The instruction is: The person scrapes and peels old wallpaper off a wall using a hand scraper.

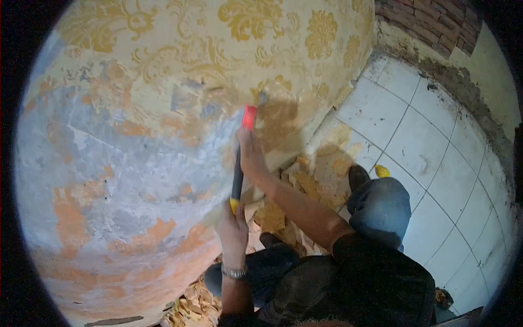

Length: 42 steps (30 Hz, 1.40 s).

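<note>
A long-handled scraper (pixel 238 173) with a red head, dark shaft and yellow end lies against the wall (pixel 125 180). My right hand (pixel 251 155) is wrapped round its shaft just below the red head. Lower down, my left hand (pixel 233 226), with a metal-band watch on its wrist, grips near the yellow end. The scraper's tip meets the edge of the patterned wallpaper (pixel 248 60), where it is partly torn. Grey and orange patches show on the stripped surface to the left.
Peeled wallpaper scraps (pixel 269 217) lie along the wall's foot, with a further pile of scraps (pixel 190 310) at the lower left. White floor tiles (pixel 419 131) spread to the right. A small yellow object (pixel 382 171) rests beside my shoe. Brick-pattern covering (pixel 436 19) shows at the upper right.
</note>
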Tool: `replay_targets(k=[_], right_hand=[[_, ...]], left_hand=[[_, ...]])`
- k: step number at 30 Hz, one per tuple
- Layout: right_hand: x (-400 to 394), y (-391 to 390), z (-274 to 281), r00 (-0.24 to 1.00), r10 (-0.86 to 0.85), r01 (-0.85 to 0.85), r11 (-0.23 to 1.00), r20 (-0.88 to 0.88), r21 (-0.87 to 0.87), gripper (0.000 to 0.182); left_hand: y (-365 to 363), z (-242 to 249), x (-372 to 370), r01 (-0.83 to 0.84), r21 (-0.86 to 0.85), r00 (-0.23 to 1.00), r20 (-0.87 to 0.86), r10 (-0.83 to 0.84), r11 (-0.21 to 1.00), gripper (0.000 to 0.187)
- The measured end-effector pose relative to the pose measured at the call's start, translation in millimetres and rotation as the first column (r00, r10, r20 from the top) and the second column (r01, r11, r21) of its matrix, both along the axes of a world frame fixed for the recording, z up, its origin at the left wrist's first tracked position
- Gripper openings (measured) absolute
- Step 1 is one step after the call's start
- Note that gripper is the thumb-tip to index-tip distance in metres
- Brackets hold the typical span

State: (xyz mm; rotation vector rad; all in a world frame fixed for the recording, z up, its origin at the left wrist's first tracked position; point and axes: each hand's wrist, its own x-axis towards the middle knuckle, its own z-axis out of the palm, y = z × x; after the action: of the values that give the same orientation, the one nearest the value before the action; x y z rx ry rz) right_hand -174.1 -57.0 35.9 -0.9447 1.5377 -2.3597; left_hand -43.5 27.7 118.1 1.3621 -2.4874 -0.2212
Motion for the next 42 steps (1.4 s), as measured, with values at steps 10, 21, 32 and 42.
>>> replay_targets(k=[10,21,32,42], right_hand=[[-22.6,-11.6,-13.7,0.947,0.208,-0.213,0.977,0.245,-0.007,0.040],[3.4,-2.2,-17.3,0.798,0.373,-0.304,0.927,0.473,-0.218,0.049],[4.1,-17.8,-26.7,0.975,-0.158,0.173,0.981,0.158,-0.083,0.046],[-30.0,25.8,5.9,0.579,0.496,-0.394,0.865,0.647,-0.310,0.046]], left_hand=[[-2.9,-25.0,-4.8,0.019,0.017,1.000,0.005,-0.019,1.000,0.024],[6.1,-17.6,8.8,-0.047,0.052,0.988,0.148,0.039,0.998,0.024],[6.9,-23.7,8.0,-0.022,0.071,0.997,0.070,0.017,0.997,0.027],[6.3,-29.4,-10.3,-0.021,0.164,0.996,0.088,0.007,0.986,0.021]])
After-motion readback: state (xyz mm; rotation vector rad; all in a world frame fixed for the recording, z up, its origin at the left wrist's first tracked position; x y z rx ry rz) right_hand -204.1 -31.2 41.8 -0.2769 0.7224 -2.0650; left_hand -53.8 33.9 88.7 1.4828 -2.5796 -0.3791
